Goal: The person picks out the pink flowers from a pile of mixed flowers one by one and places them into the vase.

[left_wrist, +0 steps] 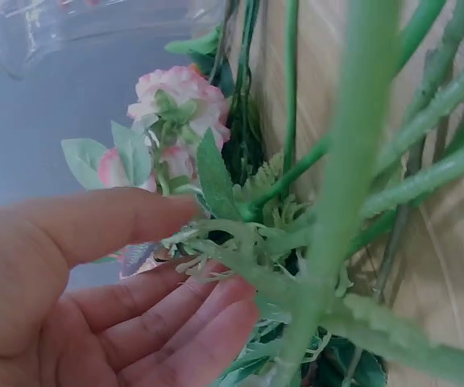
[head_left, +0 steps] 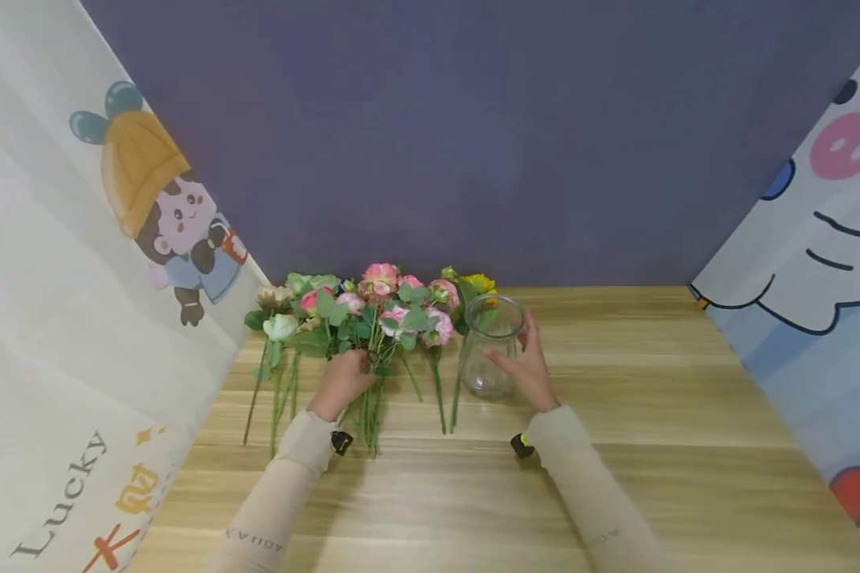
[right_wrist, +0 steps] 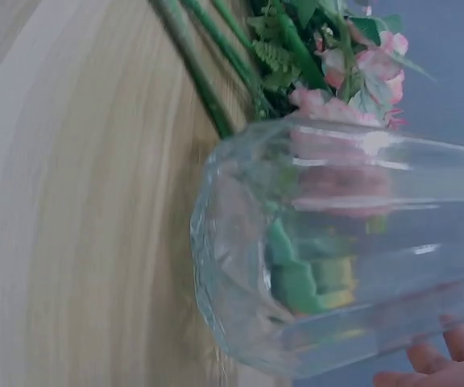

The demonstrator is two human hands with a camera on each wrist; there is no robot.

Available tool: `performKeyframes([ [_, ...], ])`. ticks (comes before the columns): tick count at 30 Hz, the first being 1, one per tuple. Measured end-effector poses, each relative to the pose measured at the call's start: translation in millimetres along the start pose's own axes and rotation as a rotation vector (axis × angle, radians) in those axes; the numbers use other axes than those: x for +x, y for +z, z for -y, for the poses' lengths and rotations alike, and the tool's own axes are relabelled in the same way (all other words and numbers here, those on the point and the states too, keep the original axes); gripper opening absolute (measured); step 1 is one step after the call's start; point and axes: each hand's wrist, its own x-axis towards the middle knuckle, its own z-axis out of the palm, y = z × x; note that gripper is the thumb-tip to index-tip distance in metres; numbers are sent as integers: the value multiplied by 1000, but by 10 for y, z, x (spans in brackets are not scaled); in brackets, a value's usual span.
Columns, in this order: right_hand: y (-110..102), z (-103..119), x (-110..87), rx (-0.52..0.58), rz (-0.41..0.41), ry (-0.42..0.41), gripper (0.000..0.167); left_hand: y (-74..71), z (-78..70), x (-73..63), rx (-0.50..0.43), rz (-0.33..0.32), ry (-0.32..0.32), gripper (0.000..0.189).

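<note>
The left hand (head_left: 342,385) lies over the middle of the bunch of flowers (head_left: 381,281), its fingers loosely curved and its thumb held out straight, so that a narrow gap shows between thumb and forefinger in the left wrist view. Green stems (left_wrist: 329,242) and small leafy sprigs pass through and beyond that gap, right at the tips of the thumb and fingers; the hand is about half open, and whether the tips actually press on a stem I cannot tell. The right hand (head_left: 534,376) is spread wide at the right side of the clear glass vase (head_left: 489,377), thumb reaching across the front of the glass and forefinger extended up along the far right side below the rim. In the right wrist view its fingertips (right_wrist: 425,356) show at the edge of the glass, apart from one another; I cannot tell how firmly they bear on it. The vase stands upright on the wooden table (head_left: 638,382), just to the right of the flowers. Those lie in a row along the back of the table, pink, white and green heads toward the dark wall (head_left: 473,143), stems toward the person, with a yellow bloom (head_left: 478,283) behind the vase.
</note>
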Motion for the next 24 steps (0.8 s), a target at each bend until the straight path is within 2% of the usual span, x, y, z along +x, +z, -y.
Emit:
performKeyframes([
  [3,60,-125,49,12,-26,-12,102,1,17,-6,-15,-5,-5,29],
  [6,123,-193,67,-1,-25,-10,102,7,37,-6,19,-27,4,22],
  [8,159,-151,42,-11,-15,-9,102,16,49,-7,48,-30,-1,14],
  [11,193,-28,-20,-42,-8,-10,100,31,70,-12,91,-35,-2,18],
  [14,199,74,-60,-70,-8,-26,96,47,80,-16,99,-37,3,18],
  [17,186,81,-56,-80,-6,-38,94,59,82,-22,89,-37,15,19],
  [21,173,-80,-9,-69,-12,-22,94,71,81,-43,97,-18,14,39],
  [22,172,-139,6,-66,-12,-22,94,75,83,-49,103,-12,9,40],
  [24,178,-235,29,-60,-15,-30,94,82,86,-66,121,-4,6,31],
])
